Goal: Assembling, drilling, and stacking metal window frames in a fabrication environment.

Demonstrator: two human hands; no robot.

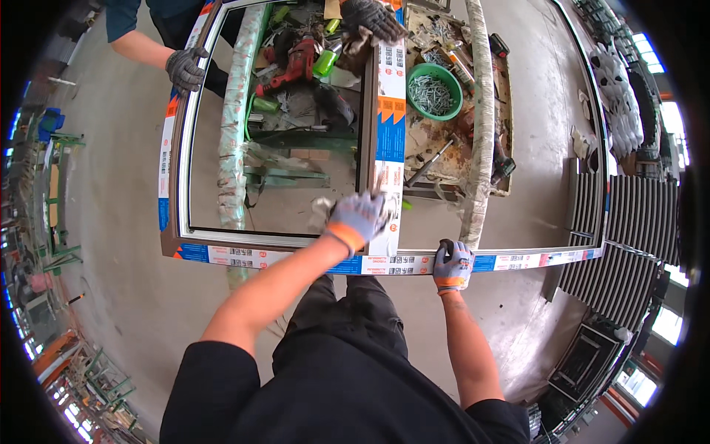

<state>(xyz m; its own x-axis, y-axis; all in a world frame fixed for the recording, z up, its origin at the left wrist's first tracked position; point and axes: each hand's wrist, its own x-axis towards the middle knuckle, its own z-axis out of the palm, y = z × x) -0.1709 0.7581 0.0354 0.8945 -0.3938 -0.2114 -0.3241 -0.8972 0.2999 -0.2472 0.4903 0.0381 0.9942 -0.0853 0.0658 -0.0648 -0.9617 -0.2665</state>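
Note:
A large window frame (296, 242), brown and silver with printed blue, orange and white protective film, lies flat across supports in front of me. My left hand (357, 220), in a grey glove with an orange cuff, is at the near end of the film-covered middle bar (390, 148). Motion blurs its fingers; a crumpled pale rag (319, 214) shows beside and under it. My right hand (453, 265), gloved alike, is wrapped over the near rail, right of the middle bar.
Across the frame a co-worker's dark-gloved hands touch the left side (185, 69) and the middle bar (373, 18). Below lie a green bowl of screws (434, 92), a red power drill (299, 63) and loose tools. Wrapped support bars (233, 140) run underneath. Stacked grey profiles (621, 222) stand at right.

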